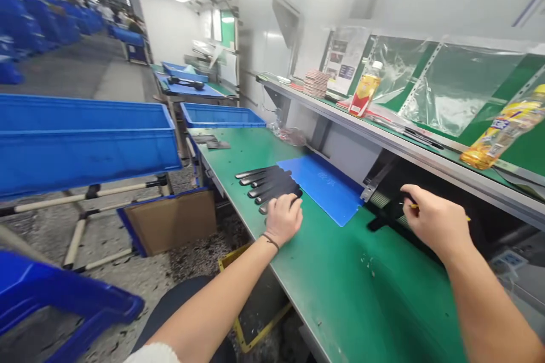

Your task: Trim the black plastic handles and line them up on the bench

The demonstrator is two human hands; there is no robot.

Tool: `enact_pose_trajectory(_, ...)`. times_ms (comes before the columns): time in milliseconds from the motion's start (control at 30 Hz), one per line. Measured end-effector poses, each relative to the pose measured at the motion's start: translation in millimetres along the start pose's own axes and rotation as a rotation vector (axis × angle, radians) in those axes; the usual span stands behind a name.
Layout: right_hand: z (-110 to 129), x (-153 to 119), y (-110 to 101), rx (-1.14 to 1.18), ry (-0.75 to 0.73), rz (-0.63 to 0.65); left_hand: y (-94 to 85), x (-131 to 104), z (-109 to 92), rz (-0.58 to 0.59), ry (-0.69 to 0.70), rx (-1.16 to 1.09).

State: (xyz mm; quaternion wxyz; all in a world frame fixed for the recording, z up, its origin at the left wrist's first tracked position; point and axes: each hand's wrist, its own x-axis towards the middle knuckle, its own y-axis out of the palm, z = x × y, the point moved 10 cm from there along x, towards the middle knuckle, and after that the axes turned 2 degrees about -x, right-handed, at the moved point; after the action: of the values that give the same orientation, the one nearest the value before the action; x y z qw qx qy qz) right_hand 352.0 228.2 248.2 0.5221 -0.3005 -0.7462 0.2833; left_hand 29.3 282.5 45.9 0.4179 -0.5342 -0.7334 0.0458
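Several long black parts (272, 182) lie side by side on the green bench top (315, 272), partly over the edge of a blue sheet (326, 187). My left hand (284, 218) is closed round the near end of the closest black part. My right hand (436, 218) is raised over the right side of the bench, its fingers curled round a thin yellow-and-black tool (414, 205). Below and left of that hand, a black object (383, 218) rests at the back of the bench, partly in the dark space under the shelf.
Above the bench runs a shelf (395, 135) with two drink bottles (365, 89) and stacked pieces (315, 84). Blue bins (89, 147) stand on a rack at left. A blue stool (55, 295) is at lower left, a yellow-edged crate (259, 312) below the bench.
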Motion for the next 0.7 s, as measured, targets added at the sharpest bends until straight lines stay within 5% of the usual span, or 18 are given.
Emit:
enact_pose_trajectory(67, 52.1, 0.1, -18.3, 0.368, -0.045, 0.052, -11.3, -21.0, -31.0, 0.028, 0.047, -0.17)
enact_pose_trajectory(133, 109.1, -3.0, -21.7, 0.722, -0.098, 0.183, -16.6, -48.4, -64.0, 0.173, 0.085, -0.452)
enact_pose_trajectory(200, 163.8, -9.5, -19.1, 0.969, -0.155, 0.29, -6.2, -86.9, -94.9, 0.575, -0.051, -1.121)
enact_pose_trajectory(267, 205.7, -17.0, -14.0, 1.096, -0.171, 0.318, -16.7, -117.8, -108.9, 0.751, -0.246, -1.556)
enact_pose_trajectory(400, 245.6, -33.8, -29.1, 1.084, -0.157, -0.04, -59.4, -134.1, -66.4, 0.404, -0.462, -1.653)
enact_pose_trajectory(567, 325.9, -78.8, -38.7, 1.331, -0.654, 0.12, -90.7, -148.9, -29.5, 0.14, -0.469, -1.4)
enact_pose_trajectory(700, 334.6, -89.3, -42.0, 1.406, -0.607, 0.009, -88.1, -162.3, -25.7, 0.087, -0.502, -1.318)
